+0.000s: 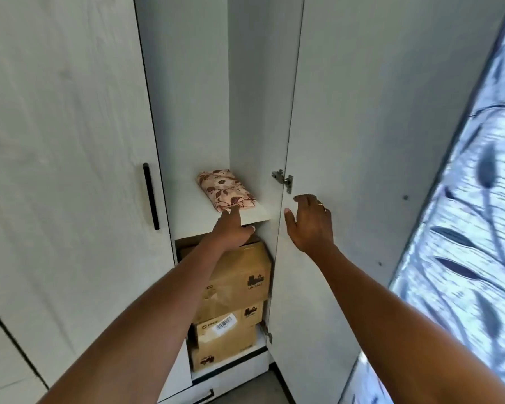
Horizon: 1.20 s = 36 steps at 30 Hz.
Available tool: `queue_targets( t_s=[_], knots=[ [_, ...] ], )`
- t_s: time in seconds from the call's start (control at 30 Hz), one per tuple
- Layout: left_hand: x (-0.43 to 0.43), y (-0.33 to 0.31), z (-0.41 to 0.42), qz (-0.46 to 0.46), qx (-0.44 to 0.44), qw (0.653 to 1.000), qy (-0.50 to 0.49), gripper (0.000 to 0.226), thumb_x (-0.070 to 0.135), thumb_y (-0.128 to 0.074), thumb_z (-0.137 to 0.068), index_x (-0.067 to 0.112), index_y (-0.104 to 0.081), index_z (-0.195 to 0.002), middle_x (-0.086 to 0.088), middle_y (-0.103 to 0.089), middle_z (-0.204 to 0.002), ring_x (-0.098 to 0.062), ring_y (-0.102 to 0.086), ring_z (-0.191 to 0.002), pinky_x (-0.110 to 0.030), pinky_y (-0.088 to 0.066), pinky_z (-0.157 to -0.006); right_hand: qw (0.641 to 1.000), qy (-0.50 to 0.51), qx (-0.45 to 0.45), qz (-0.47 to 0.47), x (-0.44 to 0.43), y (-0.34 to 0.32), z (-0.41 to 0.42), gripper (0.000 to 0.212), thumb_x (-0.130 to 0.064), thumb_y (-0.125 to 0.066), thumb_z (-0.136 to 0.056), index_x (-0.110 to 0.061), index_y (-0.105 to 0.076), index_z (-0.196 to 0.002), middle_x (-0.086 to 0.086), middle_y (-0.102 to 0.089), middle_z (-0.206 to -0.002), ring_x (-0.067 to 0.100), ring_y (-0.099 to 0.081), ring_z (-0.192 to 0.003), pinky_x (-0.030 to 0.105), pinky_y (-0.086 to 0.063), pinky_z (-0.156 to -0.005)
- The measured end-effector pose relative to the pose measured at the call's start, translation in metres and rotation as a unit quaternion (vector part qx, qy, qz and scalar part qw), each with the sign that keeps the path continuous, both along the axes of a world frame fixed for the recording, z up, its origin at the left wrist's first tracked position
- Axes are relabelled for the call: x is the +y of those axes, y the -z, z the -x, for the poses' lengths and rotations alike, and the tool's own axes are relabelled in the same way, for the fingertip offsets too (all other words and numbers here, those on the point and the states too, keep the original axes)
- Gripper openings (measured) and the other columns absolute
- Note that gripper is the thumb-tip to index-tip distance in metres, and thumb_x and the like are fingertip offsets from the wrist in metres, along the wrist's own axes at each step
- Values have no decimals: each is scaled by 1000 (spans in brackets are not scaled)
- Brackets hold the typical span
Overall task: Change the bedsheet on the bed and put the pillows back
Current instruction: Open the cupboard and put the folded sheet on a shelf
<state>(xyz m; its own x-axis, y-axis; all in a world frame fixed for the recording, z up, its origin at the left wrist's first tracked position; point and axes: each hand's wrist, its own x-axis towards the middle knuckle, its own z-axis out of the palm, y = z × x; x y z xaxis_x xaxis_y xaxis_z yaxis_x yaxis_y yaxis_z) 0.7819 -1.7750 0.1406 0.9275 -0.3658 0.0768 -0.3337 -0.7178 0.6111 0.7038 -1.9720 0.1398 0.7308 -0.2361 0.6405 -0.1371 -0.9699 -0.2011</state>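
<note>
A left hand [231, 231], fingers straight, touches the near edge of a folded pink floral bedsheet [226, 189]; the right hand [309, 223] hovers alongside, fingers spread.

Wardrobe door [347, 141] is showing matt white woodgrain laminate; folded bedsheet [226, 189] is looking like soft printed cloth; cardboard boxes [239, 269] are looking matt brown; hinge [282, 178] is gleaming, bare metal.

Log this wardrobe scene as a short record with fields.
sheet: folded pink cloth with brown leaf print, lying on white wardrobe shelf
left hand: open, fingertips at the cloth's front edge
right hand: open, fingers spread by white open door
below shelf: stacked brown cardboard boxes
task stage: cloth not yet lifted
</note>
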Motion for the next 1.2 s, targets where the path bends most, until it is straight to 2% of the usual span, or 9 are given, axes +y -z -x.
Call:
queue_targets(
  t_s=[0.17, 0.3, 0.4, 0.47, 0.57, 0.67, 0.83, 1.0, 1.2],
  knots=[
    [-19, -14, 84, 41, -14, 998, -41, 86, 40, -66, -95, 18, -16, -161, -11, -28, -164, -32, -32, -148, -43, -33, -120, 996, -6, -90, -1, -33, -13, 99, 37, -29, -57, -89, -15, -56, -123, 9, -57, -126, 32, -57, -114, 46, -46, -93],
    [-30, -12, 154, 56, 3, 996, -72, 79, 36, -62, -98, 21, -17, -161, -12, -31, -162, -33, -35, -146, -45, -37, -117, 987, -6, -135, -82, -54, -20, 175, 55, -7, -65, -78, -8, -50, -131, 15, -41, -147, 34, -41, -135, 42, -41, -106],
    [-33, -15, 189, 51, 4, 996, -76, 79, 33, -61, -99, 21, -15, -162, -10, -26, -164, -31, -32, -148, -37, -40, -111, 975, -1, -137, -173, -62, -27, 206, 69, -5, -64, -82, -6, -38, -145, 15, -28, -158, 29, -29, -145, 32, -32, -113],
    [-32, -17, 207, 60, -2, 994, -94, 77, 31, -61, -100, 22, -16, -162, -7, -24, -166, -30, -32, -148, -27, -46, -93, 958, 7, -122, -259, -70, -29, 211, 77, -13, -62, -87, 0, -24, -154, 19, -25, -161, 32, -28, -147, 38, -30, -117],
    [-27, -19, 231, 81, 3, 990, -116, 77, 27, -63, -99, 21, -18, -161, -7, -25, -165, -30, -31, -149, -36, -40, -110, 942, -8, -32, -333, -80, -30, 209, 89, -19, -63, -88, 2, -11, -158, 19, -20, -165, 35, -24, -151, 49, -32, -120],
    [-17, -22, 247, 96, 2, 987, -125, 76, 27, -65, -97, 20, -21, -159, -9, -30, -163, -31, -35, -147, -43, -38, -116, 936, -18, -5, -352, -81, -37, 209, 92, -21, -67, -84, 1, -16, -157, 18, -28, -162, 35, -34, -147, 47, -36, -116],
    [4, -21, 266, 102, 6, 984, -149, 76, 30, -65, -95, 22, -23, -159, -9, -37, -159, -31, -46, -139, -44, -44, -111, 926, -35, -25, -376, -68, -45, 214, 79, -15, -64, -84, -9, -25, -153, 13, -67, -127, 34, -64, -114, 43, -49, -98],
    [21, -26, 269, 101, -3, 979, -175, 75, 31, -64, -96, 20, -23, -159, -11, -38, -159, -32, -43, -141, -43, -42, -113, 955, -66, 4, -290, -39, -46, 205, 45, -15, -59, -89, -5, -64, -133, 1, -59, -146, 26, -61, -127, 28, -45, -97],
    [37, -40, 261, 95, -22, 977, -191, 71, 28, -62, -99, 20, -23, -159, -11, -40, -157, -32, -43, -141, -36, -40, -109, 955, -135, 19, -264, 18, -53, 187, 42, -21, -56, -98, -15, -59, -139, 8, -69, -127, 29, -67, -112, 34, -50, -92]
  ],
)
